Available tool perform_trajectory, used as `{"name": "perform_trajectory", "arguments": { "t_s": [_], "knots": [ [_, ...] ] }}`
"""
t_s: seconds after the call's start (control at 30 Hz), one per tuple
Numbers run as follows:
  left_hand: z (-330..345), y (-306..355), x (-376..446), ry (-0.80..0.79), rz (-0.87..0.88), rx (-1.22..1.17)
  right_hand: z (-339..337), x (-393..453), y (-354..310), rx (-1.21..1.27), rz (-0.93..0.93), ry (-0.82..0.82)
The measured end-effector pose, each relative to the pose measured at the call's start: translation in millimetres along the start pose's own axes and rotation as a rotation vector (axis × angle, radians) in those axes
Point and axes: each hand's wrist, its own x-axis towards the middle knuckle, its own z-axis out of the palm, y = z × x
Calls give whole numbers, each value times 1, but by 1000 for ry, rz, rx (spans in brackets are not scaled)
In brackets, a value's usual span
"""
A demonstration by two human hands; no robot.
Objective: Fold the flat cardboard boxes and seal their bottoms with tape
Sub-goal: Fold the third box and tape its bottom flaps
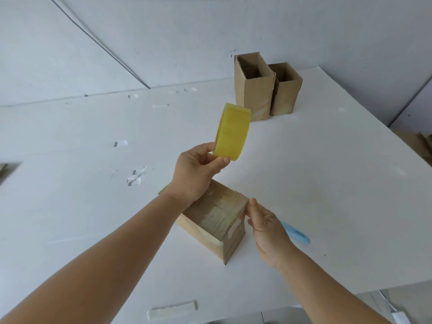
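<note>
A cardboard box (217, 220) stands bottom-up on the white table (327, 183), with clear tape strips across its closed flaps. My left hand (196, 171) holds a yellow tape roll (232, 132) above and behind the box, pinching its lower rim between thumb and fingers. My right hand (264, 220) is at the box's right upper corner, fingertips touching the edge where the tape folds down the side. Whether it pinches a tape end cannot be seen.
Two folded boxes (254, 90) (286, 90) stand open-topped at the back right of the table. A light blue cutter (297, 235) lies just right of my right hand. Scraps of tape and dents mark the table. Flat cardboard (418, 146) lies off the right edge.
</note>
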Motion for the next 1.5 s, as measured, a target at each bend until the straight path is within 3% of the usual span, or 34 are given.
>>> {"name": "perform_trajectory", "arguments": {
  "t_s": [0.13,0.33,0.5,0.57,0.73,0.93,1.07,1.2,1.33,1.5],
  "knots": [
    [-1,6,-1,-54,-1,-12,-17,9,-13,-177,-41,95],
    [-7,13,-2,-147,-21,2,-9,26,-69,-345,-337,125],
    [-12,22,-2,-255,-83,-17,-1,31,-83,-395,-394,257],
    [-12,29,-1,-234,-83,78,1,32,-85,-406,-417,309],
    [-6,40,-1,-113,108,442,8,35,-90,-438,-390,403],
    [1,36,0,-81,255,553,4,39,-89,-501,-373,438],
    [8,27,2,-59,219,694,-1,42,-86,-523,-369,441],
    [4,22,1,-7,58,734,-5,41,-85,-559,-365,414],
    [-1,19,-4,-59,124,800,-10,50,-75,-710,-346,380],
    [-23,-1,-25,-247,266,910,-44,64,-48,-1167,-256,369]
  ]
}}
